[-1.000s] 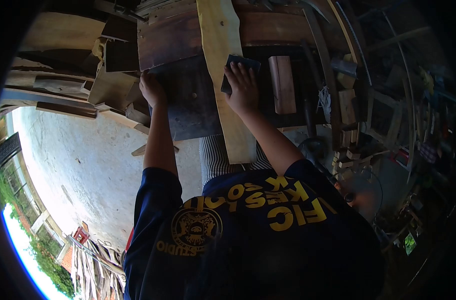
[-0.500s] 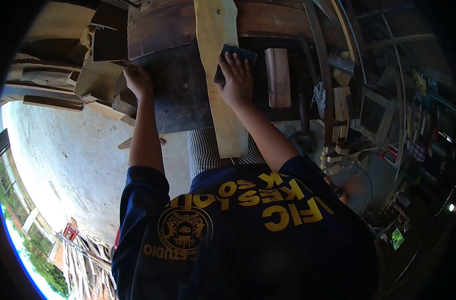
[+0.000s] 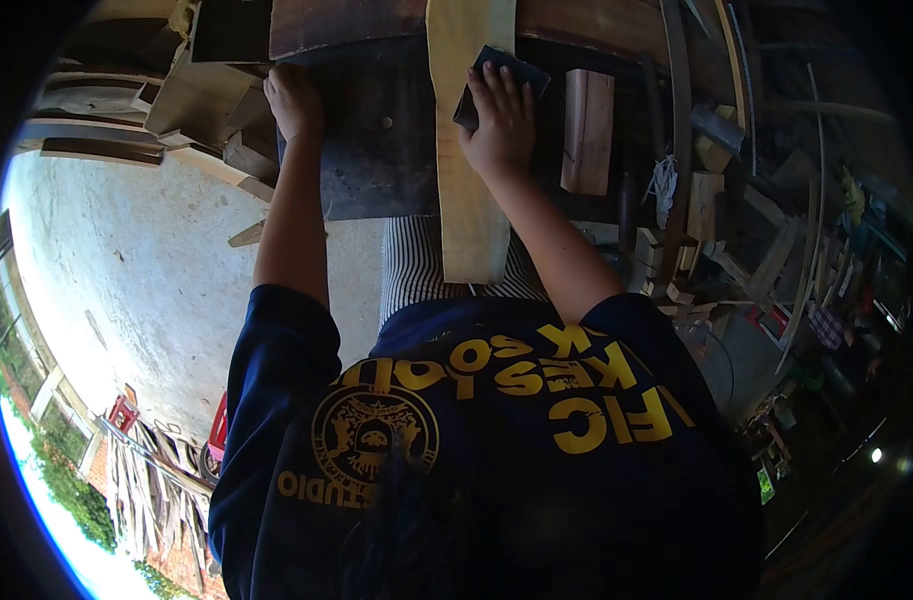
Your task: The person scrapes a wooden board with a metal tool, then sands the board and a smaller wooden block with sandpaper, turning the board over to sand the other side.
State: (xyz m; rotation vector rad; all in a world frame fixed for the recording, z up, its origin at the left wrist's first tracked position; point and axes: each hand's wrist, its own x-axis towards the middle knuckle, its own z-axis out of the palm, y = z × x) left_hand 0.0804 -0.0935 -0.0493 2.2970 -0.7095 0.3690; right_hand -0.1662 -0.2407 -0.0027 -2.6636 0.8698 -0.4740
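My right hand [image 3: 502, 128] lies with its fingers spread over a dark, flat sanding block [image 3: 540, 81], which it presses onto a long pale wooden board [image 3: 474, 225]. The board runs lengthwise over the dark bench top [image 3: 367, 180], and its near end overhangs toward my lap. On the left, my left hand [image 3: 294, 100] is curled closed at the bench's side edge. Whatever may be inside its fingers is hidden. To the right of the sanding block sits a thick reddish-brown wood block [image 3: 589, 132], apart from my hand.
Wood offcuts [image 3: 202, 95] crowd the bench's left side. A white tangled bundle [image 3: 665, 185] hangs on the right, beside a long upright strip [image 3: 680, 130] and more wood pieces [image 3: 707, 205]. Thin slats [image 3: 167, 500] are heaped on the floor at lower left.
The whole view has shifted, so the bench and both hands appear higher and farther right. My right hand remains on the sanding block, and my left hand remains at the bench edge.
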